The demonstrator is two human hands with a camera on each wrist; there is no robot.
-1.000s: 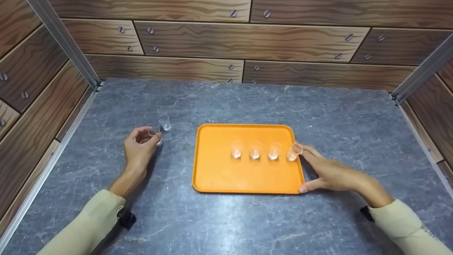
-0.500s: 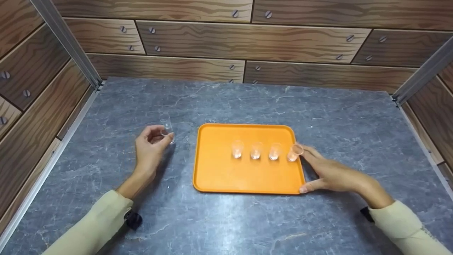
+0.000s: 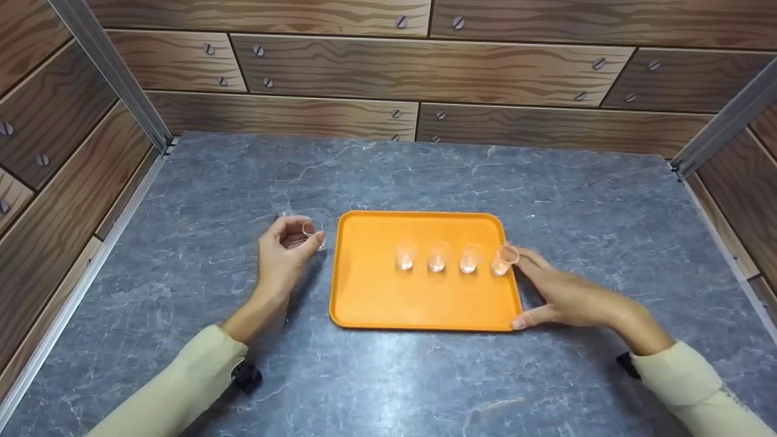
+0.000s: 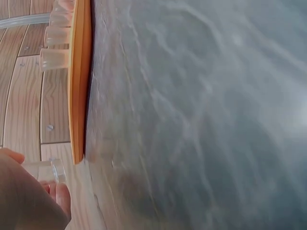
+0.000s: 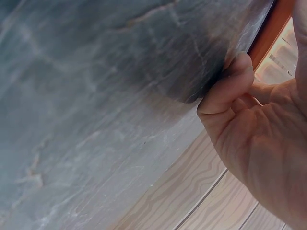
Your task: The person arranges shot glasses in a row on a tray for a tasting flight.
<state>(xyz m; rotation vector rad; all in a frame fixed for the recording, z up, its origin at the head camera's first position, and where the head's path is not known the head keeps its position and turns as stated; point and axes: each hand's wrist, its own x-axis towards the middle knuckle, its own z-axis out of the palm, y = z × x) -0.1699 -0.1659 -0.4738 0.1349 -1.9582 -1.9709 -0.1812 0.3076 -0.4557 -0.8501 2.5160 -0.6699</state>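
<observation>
My left hand (image 3: 285,249) pinches a small clear shot glass (image 3: 314,229) between thumb and fingers, just left of the orange tray (image 3: 419,309). In the left wrist view the base of this shot glass (image 4: 58,170) shows past the fingers. Another clear glass (image 3: 281,203) stands on the table behind the left hand, partly hidden by it. Several like glasses (image 3: 437,258) stand in a row across the tray. The rightmost glass (image 3: 504,261) is beside the fingers of my right hand (image 3: 561,297), which rests spread along the tray's right edge, thumb at the near corner.
The tray lies on a grey marbled table (image 3: 388,382). Wood-patterned panels (image 3: 340,70) rise behind and at both sides, with metal posts (image 3: 112,76) at the back corners.
My left hand has moved to the right with the shot glass, from near the standing glass to close by the tray's left edge. The right hand and tray stay put.
</observation>
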